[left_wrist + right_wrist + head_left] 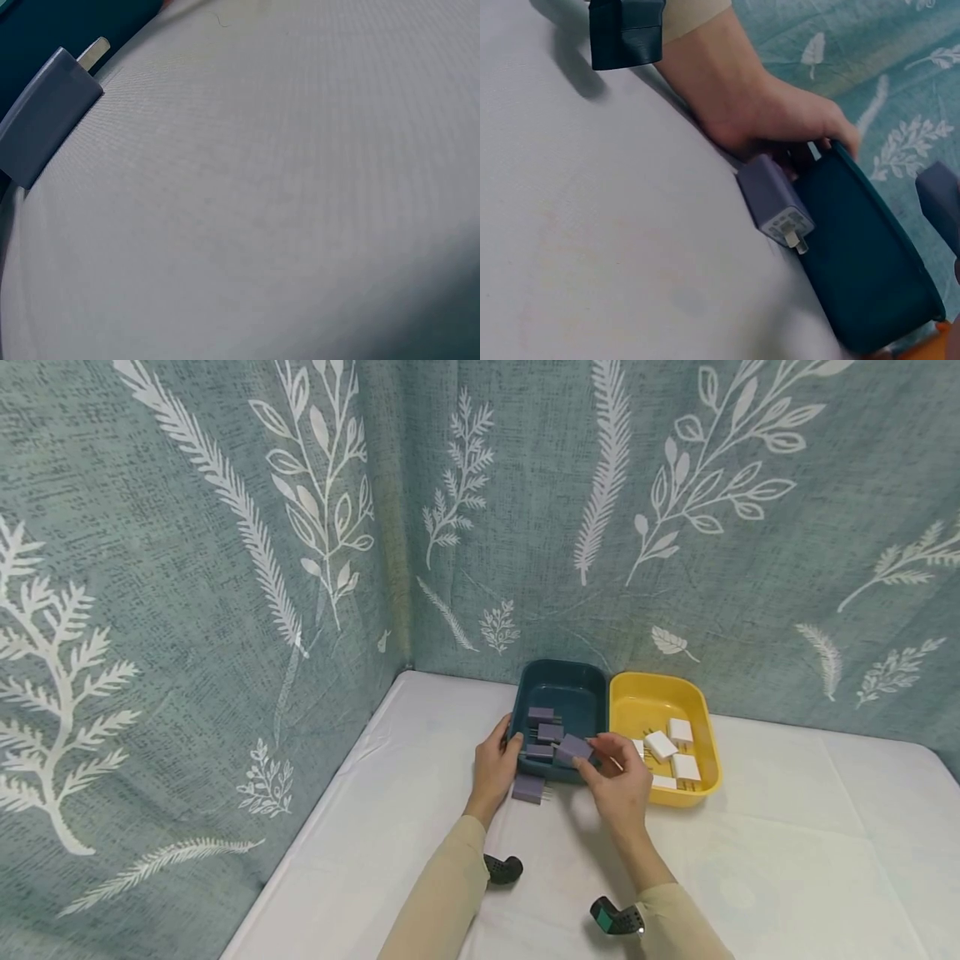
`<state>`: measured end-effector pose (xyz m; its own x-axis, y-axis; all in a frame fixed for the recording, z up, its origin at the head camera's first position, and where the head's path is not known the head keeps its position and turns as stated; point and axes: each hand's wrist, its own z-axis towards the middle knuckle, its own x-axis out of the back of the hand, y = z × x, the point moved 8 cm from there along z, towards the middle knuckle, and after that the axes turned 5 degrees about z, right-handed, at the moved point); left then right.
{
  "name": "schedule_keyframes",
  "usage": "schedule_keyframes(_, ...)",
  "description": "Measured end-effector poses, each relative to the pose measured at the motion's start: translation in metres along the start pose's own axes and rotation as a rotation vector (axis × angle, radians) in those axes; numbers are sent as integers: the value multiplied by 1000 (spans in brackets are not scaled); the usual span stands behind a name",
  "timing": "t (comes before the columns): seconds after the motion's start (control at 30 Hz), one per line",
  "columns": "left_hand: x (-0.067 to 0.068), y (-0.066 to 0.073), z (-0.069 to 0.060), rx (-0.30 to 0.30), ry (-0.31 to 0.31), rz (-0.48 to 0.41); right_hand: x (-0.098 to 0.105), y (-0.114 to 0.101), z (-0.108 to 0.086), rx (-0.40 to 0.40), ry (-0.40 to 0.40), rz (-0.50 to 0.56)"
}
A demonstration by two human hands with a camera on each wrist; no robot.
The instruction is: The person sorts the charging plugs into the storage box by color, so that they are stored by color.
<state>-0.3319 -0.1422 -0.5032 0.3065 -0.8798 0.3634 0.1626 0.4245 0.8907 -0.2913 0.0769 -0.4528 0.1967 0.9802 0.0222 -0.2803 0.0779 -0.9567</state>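
Observation:
My left hand [495,768] grips the left side of the dark teal tray [562,672], its thumb over the rim, as the right wrist view also shows. Between thumb and fingers, my right hand [622,785] pinches a purple charger plug [574,749] above the tray's front right part. Three purple charger plugs [550,732] lie inside the tray. Another purple charger plug [49,120] lies on the white cloth against the tray's front wall; its metal prongs [796,240] show in the right wrist view. Neither hand's fingers appear clearly in the left wrist view.
A yellow tray [652,683] stands right beside the teal one, with several white charger plugs [660,745] in it. White cloth [795,827] covers the table. A patterned green curtain [525,527] hangs behind and to the left. Black wrist devices [617,917] sit on both forearms.

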Motion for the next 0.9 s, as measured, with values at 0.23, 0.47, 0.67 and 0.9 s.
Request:
schedule_keyframes(0.23, 0, -1, -1, 16, -6, -9, 1, -1, 4, 2, 6, 27)
schedule_keyframes(0.47, -1, -1, -1, 23, -10, -17, 2, -2, 10, 14, 13, 61)
schedule_keyframes(0.67, -1, -2, 1, 27, -11, -4, 3, -2, 13, 8, 36, 59)
schedule_keyframes(0.9, 0, -2, -1, 34, -9, 0, 1, -1, 13, -6, 55, 87)
